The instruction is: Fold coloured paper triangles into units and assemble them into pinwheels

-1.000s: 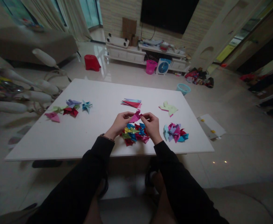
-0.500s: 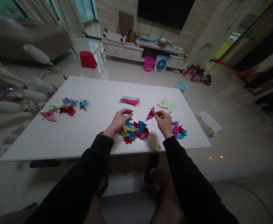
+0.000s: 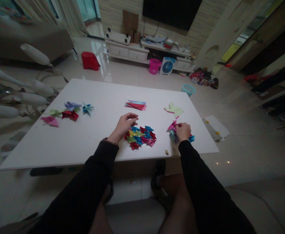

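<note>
My right hand (image 3: 183, 130) pinches a magenta folded-paper piece (image 3: 172, 125) over a small pile of folded paper (image 3: 191, 138) at the table's right side, which the hand partly hides. My left hand (image 3: 127, 125) hovers at the upper left of a cluster of shiny folded-paper pieces (image 3: 140, 137) in red, blue, yellow and pink. Its fingers are curved and apart, with nothing between them. A flat pale green folded-paper piece (image 3: 173, 110) lies beyond my right hand, with pink paper under it. Farther back in the middle is a stack of narrow folded papers (image 3: 135, 105), red on top.
On the left of the white table (image 3: 96, 143) lie several folded-paper pieces (image 3: 70, 114) and a blue one (image 3: 87, 109). A tiny sticker-like thing (image 3: 167, 152) is by the front edge. Beyond stand a red stool (image 3: 90, 61), a pink bin (image 3: 154, 66) and a teal basket (image 3: 188, 89).
My right hand has moved right and slightly down with the magenta folded-paper piece, from beside the cluster to the right-hand pile. My left hand has stayed almost still.
</note>
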A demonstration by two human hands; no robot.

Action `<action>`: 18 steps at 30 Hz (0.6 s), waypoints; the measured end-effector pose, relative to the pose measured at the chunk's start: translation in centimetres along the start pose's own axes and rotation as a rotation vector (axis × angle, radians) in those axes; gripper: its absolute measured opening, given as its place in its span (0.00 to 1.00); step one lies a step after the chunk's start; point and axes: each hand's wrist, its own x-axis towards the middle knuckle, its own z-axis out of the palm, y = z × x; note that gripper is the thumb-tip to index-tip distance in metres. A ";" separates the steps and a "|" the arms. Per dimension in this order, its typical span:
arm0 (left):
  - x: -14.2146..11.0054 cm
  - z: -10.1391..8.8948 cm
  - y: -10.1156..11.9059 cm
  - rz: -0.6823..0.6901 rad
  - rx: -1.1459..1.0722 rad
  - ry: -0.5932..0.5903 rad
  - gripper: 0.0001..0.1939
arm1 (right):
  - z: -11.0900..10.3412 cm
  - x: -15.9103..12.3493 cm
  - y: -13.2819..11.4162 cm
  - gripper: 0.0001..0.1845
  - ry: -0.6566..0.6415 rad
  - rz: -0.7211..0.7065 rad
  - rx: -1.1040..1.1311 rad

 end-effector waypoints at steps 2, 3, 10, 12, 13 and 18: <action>0.0 -0.1 0.1 -0.003 -0.003 0.003 0.12 | 0.2 -0.1 -0.1 0.17 0.014 0.041 -0.022; -0.1 -0.1 0.2 -0.002 -0.004 0.004 0.12 | 0.2 -0.1 -0.2 0.16 0.012 0.043 -0.029; -0.3 -0.3 0.8 -0.005 -0.018 0.010 0.09 | -0.9 0.3 -1.0 0.14 0.024 0.028 0.032; -0.3 -0.2 0.9 -0.010 -0.025 0.004 0.09 | -1.5 0.4 -2.0 0.13 0.055 0.000 0.115; -0.4 -0.1 0.9 -0.012 -0.027 0.002 0.08 | -1.7 0.4 -2.8 0.13 0.075 -0.026 0.182; -0.1 0.6 0.6 -0.027 -0.020 -0.001 0.08 | -3.5 -2.9 -10.0 0.17 0.047 -0.335 0.662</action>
